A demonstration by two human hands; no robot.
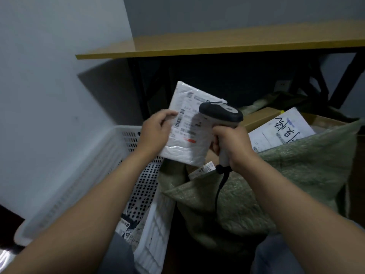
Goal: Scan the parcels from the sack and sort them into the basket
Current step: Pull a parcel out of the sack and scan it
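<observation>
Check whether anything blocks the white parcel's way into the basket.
Nothing visible does. The left hand holds the white parcel right by the open top of the basket, at its far right corner. The scanner, gripped by the right hand, is on the parcel's other side, over the sack.

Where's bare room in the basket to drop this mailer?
In the basket, bare perforated floor shows in the far half, between the far wall and the wall beside the sack, below the left hand. The near end holds labelled parcels. The sack mouth is crowded: a cardboard box and a white labelled parcel.
</observation>
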